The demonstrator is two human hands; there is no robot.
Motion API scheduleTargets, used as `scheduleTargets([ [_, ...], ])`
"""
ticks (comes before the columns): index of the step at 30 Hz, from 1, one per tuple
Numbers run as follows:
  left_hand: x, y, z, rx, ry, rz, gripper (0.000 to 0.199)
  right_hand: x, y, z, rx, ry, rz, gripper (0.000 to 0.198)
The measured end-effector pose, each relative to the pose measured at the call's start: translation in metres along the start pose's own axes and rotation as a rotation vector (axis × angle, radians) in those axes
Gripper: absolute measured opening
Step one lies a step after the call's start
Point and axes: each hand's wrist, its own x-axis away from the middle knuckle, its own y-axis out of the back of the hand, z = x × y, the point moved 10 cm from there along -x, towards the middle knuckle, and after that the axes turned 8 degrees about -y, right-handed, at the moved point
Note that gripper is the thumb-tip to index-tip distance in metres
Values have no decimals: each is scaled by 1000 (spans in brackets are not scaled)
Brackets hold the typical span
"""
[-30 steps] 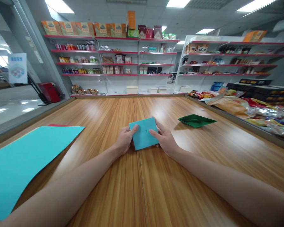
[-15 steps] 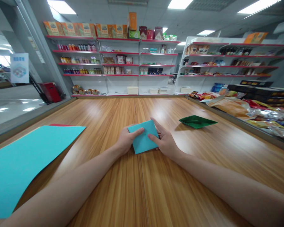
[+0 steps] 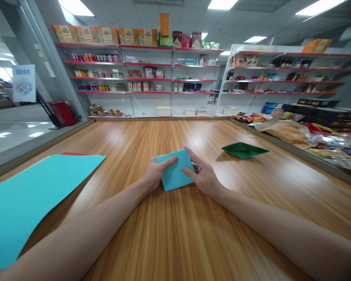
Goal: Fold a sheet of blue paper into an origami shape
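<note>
A small folded piece of light blue paper is held between my two hands over the middle of the wooden table. My left hand grips its left side, thumb flat on the upper face and the other fingers hidden beneath. On the right edge, my right hand pinches it, with the thumb on top and the fingers behind. A green folded paper boat rests on the table to the right, apart from both hands.
Large light blue sheets lie at the left, with a red sheet peeking out behind. Packaged snacks are heaped beyond the right rim of the wooden table. Stocked shelves stand past the far edge.
The folded blue paper has shifted very slightly left and turned a little in my hands. Both hands keep their hold, and the green boat stays put.
</note>
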Motion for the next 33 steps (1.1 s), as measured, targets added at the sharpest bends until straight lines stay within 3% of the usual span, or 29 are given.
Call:
scheduleTargets([
  [5,-1,0,0,20,-12,3,34,0,4,9,152,117,-42,61],
  [16,-1,0,1,35,-3,21,36,3,1,19,271,218,-30,55],
  [33,-4,-2,3,-23,-7,75,49,14,-5,36,317,418,-29,41],
])
